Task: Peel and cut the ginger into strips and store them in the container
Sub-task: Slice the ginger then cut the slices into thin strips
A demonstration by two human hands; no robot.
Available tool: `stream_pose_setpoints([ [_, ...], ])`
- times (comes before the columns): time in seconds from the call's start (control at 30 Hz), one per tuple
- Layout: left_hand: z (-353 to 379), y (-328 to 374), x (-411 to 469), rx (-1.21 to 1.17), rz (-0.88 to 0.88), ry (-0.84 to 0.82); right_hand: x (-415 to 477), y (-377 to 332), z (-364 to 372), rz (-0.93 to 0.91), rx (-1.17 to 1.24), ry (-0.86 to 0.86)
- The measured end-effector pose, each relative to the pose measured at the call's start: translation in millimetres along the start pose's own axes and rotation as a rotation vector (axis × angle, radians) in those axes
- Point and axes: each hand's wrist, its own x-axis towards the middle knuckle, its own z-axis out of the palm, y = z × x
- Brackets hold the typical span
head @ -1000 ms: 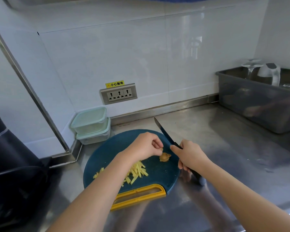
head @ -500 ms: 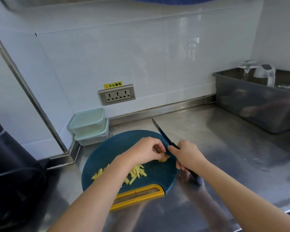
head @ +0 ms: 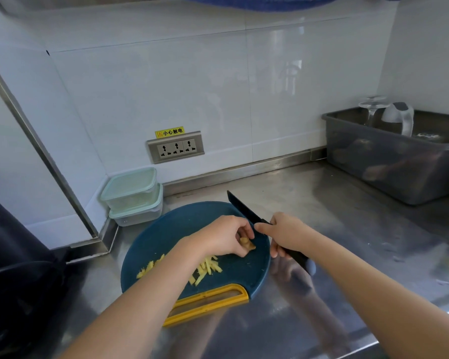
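Just inside the right edge of the cutting board [head: 166, 229], left grip [head: 221, 237] pinches the ginger stub [head: 248, 246]; right grip [head: 288, 234] clasps the knife [head: 241, 208], blade pointing away-left.

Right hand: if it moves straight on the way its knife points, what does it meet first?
Probably the steel strip at the wall's foot, just right of the stacked containers. The right hand aims the knife over bare counter; depth is unclear.

Glossy white wall [head: 166, 86] fills the upper frame; a socket panel [head: 176, 148] sits centre-left above the steel counter [head: 347, 229]; a grey tub [head: 389, 161] stands right.
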Motion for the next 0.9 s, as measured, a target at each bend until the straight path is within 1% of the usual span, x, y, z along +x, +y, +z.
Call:
stream_pose_setpoints([
  [0.13, -8, -2, -3, 0.035, 0.025, -0.113, 0, 1, -7, 0.009, -0.011, -0.039],
  [0.2, -11, -3, -5, 0.051, 0.043, -0.131, 0, 1, -8, 0.013, -0.022, -0.013],
  [0.27, -10, -3, -8, 0.049, 0.045, -0.111, 0, 2, -7, 0.006, -0.028, 0.016],
  [0.33, -7, -4, -12, 0.049, 0.037, -0.058, -2, 3, -6, -0.016, -0.022, 0.044],
  [0.43, -3, -7, -23, 0.053, 0.011, 0.089, -13, 2, -4, -0.047, -0.009, 0.092],
  [0.57, 11, -8, -35, 0.131, -0.017, 0.294, -33, 0, 4, -0.076, -0.089, 0.070],
  [0.7, 28, -6, -38, 0.109, -0.021, 0.366, -45, -1, 10, -0.058, -0.132, 0.044],
  [0.83, 36, -5, -41, 0.106, 0.001, 0.466, -47, -3, 16, -0.088, -0.186, 0.118],
  [0.9, 39, -4, -42, 0.102, 0.031, 0.498, -46, -3, 19, -0.099, -0.208, 0.128],
])
